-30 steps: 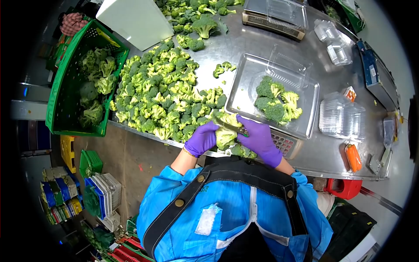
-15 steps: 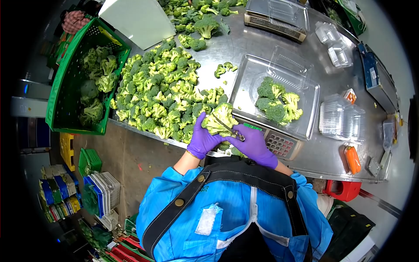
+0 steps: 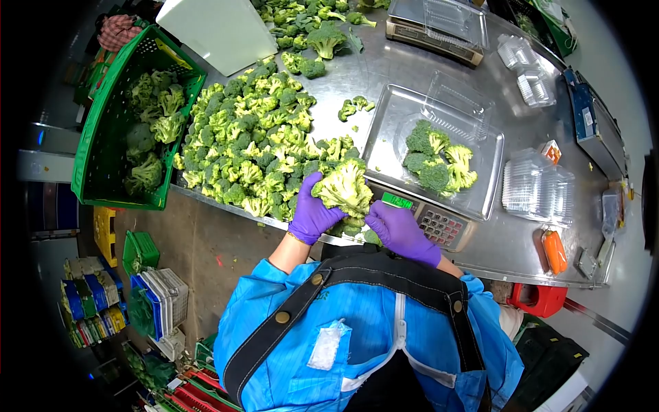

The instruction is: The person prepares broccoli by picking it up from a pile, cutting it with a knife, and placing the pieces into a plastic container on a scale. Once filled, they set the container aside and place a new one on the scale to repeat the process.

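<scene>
A large pale-stemmed broccoli head (image 3: 343, 187) is gripped by my left hand (image 3: 314, 213), purple-gloved, with the thumb up along its left side. On the stem's right, my right hand (image 3: 399, 232), also gloved, has its fingers closed close to the broccoli; the knife it held a moment earlier is hidden now. Beyond my hands spreads a heap of cut broccoli florets (image 3: 250, 147). To the right, a scale (image 3: 439, 229) carries a metal tray (image 3: 489, 180) with several florets (image 3: 436, 158) and an open clear plastic box (image 3: 458, 99).
A green crate (image 3: 103, 141) with broccoli stands left of the steel table (image 3: 343, 82). A white bin (image 3: 216, 34) is at the back. Stacked clear boxes (image 3: 537, 187) and an orange object (image 3: 554, 251) lie right. Another scale (image 3: 436, 40) sits farther back.
My right hand has moved slightly right and down from the broccoli face, and the knife blade has gone out of sight. The broccoli has turned and tilted in my left hand.
</scene>
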`<state>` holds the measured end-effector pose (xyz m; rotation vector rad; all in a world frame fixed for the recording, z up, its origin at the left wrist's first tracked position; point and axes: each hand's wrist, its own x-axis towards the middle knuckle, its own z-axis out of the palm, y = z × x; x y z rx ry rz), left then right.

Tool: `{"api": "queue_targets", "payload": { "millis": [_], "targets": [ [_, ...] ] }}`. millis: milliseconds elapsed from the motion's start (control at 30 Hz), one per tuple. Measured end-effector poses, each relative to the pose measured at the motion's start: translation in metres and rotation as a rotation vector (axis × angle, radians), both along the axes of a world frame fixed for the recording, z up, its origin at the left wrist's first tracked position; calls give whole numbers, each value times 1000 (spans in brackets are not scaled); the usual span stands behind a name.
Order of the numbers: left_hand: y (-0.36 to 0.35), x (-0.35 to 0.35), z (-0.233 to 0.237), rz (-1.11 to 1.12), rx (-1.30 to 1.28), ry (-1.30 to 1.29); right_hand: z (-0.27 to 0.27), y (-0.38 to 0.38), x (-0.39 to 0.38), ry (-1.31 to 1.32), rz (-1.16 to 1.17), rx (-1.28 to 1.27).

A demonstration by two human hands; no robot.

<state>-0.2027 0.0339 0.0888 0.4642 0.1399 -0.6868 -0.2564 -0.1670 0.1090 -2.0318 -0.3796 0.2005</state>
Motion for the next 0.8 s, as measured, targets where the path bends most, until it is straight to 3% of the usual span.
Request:
{"api": "queue_targets", "payload": {
  "millis": [33,167,233,267,333,400,467,600,667,733,800],
  "targets": [
    [1,2,1,-31,-208,150,-2,1,-1,-29,-12,-24],
    [7,-1,-5,-10,-141,219,2,4,-3,2,2,-159],
    [9,-4,-3,103,108,167,3,6,-4,-65,-37,-242],
    [8,-6,-1,103,108,167,3,7,-4,-65,-37,-242],
    [4,-8,10,202,409,-53,5,8,-2,4,-61,-315],
    [8,-1,11,132,262,-117,1,10,-4,-40,-38,-238],
    [9,2,10,-106,18,85,-1,11,-6,-79,-10,-160],
    [10,2,-5,-64,85,193,4,9,-2,21,-31,-168],
    [16,0,-36,-30,68,104,3,7,-2,52,-41,-191],
    [34,-2,-87,127,681,-435,-1,6,-1,88,-32,-202],
    [31,3,-67,103,669,-412,5,10,0,69,-46,-162]
  ]
}}
